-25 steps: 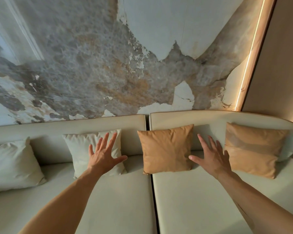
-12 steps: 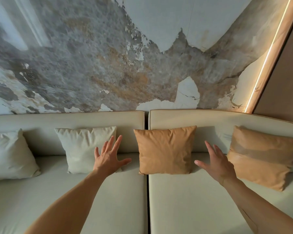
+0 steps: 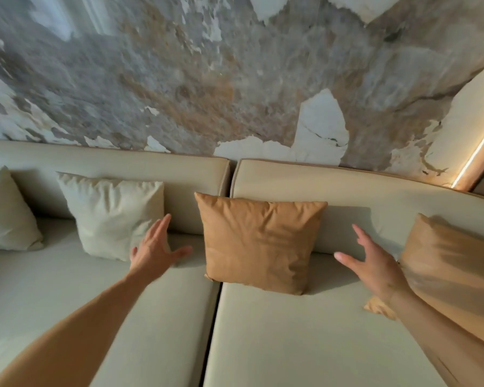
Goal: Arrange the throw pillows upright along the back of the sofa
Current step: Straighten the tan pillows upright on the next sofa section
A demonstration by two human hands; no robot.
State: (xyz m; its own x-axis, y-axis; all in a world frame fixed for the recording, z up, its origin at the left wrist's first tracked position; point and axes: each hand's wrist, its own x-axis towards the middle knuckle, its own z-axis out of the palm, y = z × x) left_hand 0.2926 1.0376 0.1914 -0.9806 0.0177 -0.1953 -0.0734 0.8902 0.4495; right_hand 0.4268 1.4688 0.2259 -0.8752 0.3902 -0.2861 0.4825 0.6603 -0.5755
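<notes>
A tan pillow [image 3: 259, 241] leans upright against the cream sofa backrest [image 3: 347, 188], over the seam between the two seat cushions. My left hand [image 3: 154, 248] hovers open just left of it, in front of a cream pillow [image 3: 113, 215]. My right hand [image 3: 375, 268] hovers open to its right, fingers spread, holding nothing. A second tan pillow [image 3: 456, 270] leans at the right, partly behind my right forearm. Another cream pillow [image 3: 4, 212] stands at the far left, cut off by the frame edge.
The sofa seat [image 3: 305, 339] stretches toward me in two cushions with a dark seam between them. A peeling, mottled wall [image 3: 221, 79] rises behind the backrest. A lit strip [image 3: 475, 160] runs along the wall's right corner.
My view has shifted closer and to the left, so the pillows look larger. Both hands have dropped slightly and sit nearer the middle tan pillow, still open.
</notes>
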